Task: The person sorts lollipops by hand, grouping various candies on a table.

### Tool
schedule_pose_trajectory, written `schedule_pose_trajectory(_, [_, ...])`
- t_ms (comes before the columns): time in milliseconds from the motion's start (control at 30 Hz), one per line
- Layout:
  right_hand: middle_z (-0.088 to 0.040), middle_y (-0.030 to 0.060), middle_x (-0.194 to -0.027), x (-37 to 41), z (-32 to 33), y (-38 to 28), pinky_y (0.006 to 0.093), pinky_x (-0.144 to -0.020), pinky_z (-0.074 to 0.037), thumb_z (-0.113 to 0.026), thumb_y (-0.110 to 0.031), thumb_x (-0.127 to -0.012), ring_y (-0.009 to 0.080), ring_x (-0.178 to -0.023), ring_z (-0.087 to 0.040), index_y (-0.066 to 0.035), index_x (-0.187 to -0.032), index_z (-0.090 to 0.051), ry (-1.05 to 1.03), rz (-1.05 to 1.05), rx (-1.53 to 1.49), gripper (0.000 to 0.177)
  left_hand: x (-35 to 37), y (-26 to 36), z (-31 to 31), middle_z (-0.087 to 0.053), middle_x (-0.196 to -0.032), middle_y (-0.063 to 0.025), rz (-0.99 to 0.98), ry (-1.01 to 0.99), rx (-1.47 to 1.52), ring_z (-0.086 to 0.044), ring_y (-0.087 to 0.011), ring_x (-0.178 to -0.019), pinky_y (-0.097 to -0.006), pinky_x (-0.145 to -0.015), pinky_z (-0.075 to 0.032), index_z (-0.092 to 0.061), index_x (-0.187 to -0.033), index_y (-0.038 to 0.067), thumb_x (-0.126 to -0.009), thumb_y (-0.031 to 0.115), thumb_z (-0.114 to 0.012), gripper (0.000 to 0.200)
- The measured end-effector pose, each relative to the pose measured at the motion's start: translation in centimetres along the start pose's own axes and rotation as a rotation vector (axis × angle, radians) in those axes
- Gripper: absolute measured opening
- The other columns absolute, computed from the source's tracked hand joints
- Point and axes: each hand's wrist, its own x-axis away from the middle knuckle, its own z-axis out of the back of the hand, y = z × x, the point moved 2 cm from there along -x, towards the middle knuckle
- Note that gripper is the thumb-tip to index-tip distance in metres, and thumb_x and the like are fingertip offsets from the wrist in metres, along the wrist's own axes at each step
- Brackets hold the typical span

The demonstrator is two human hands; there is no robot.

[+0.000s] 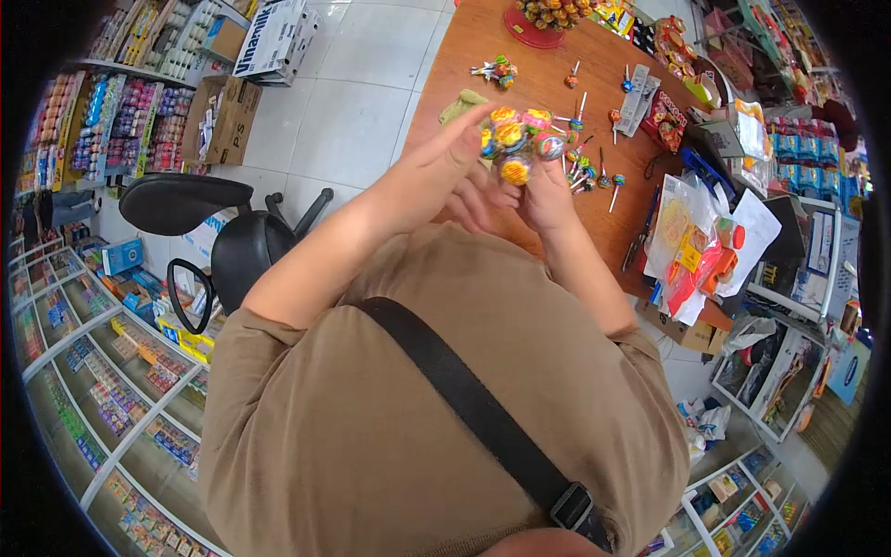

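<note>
A bunch of lollipops [510, 139] with yellow, pink and multicoloured wrappers is held over the wooden table. My right hand [548, 197] is closed around its lower side, where the sticks are hidden. Beside the bunch, on its left, my left hand [455, 172] has its fingers apart, thumb and fingertips close to the candy heads; whether they touch is hard to see. Loose lollipops [583, 173] lie on the table just beyond my right hand. Another small cluster of lollipops [502, 71] rests farther back, near a greenish cloth [462, 105].
A red-based stand [535, 35] full of lollipops is at the back of the wooden table [455, 56]. Packets and papers [691, 243] crowd its right side. A black chair [251, 246] stands left; glass display cases and stocked shelves surround the area.
</note>
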Motion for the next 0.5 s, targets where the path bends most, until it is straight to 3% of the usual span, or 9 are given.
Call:
schedule_pose_trajectory(100, [-0.031,-0.0042,-0.061,0.2,-0.4,-0.9,0.0181,-0.042,-0.022,-0.045,-0.035,-0.088,0.0059,-0.047,-0.027,-0.012,-0.105,-0.044,0.103,-0.058,-0.069,0.029,-0.1,0.7,1.0,-0.054,-0.095,-0.0125,-0.434,0.27,-0.55,-0.057,-0.0193,-0.076,-0.0249,-0.067,-0.046,-0.032,-0.127,0.002,-0.086,0.048,-0.04,0.062])
schedule_pose_trajectory(200, [-0.029,-0.004,-0.06,0.5,-0.7,-1.0,0.0185,-0.039,-0.022,-0.042,-0.032,-0.09,0.0058,-0.047,-0.026,-0.011,-0.095,-0.044,0.001,-0.15,-0.148,0.022,-0.5,2.2,1.2,-0.054,-0.096,-0.012,-0.95,0.375,-0.939,-0.054,-0.0218,-0.085,-0.0292,-0.075,-0.042,-0.04,-0.122,0.0,-0.082,0.046,-0.049,0.062])
schedule_pose_trajectory(300, [-0.029,-0.0046,-0.056,0.6,-2.0,-0.8,0.0188,-0.035,-0.019,-0.04,-0.028,-0.091,0.0051,-0.042,-0.025,-0.01,-0.087,-0.043,0.057,-0.271,-0.098,0.019,-1.4,2.6,0.2,-0.053,-0.1,-0.0163,-0.972,0.299,-0.998,-0.051,-0.0293,-0.095,-0.0355,-0.082,-0.04,-0.043,-0.119,0.002,-0.071,0.03,-0.065,0.059])
schedule_pose_trajectory(500, [-0.031,-0.006,-0.052,0.9,-3.6,-1.7,0.0185,-0.031,-0.018,-0.038,-0.024,-0.092,0.0035,-0.036,-0.023,-0.011,-0.08,-0.043,0.117,-0.363,0.108,0.018,-2.4,0.4,1.0,-0.052,-0.103,-0.0131,-0.751,0.183,-0.917,-0.051,-0.0257,-0.094,-0.0317,-0.083,-0.039,-0.045,-0.113,0.001,-0.069,0.021,-0.064,0.052])
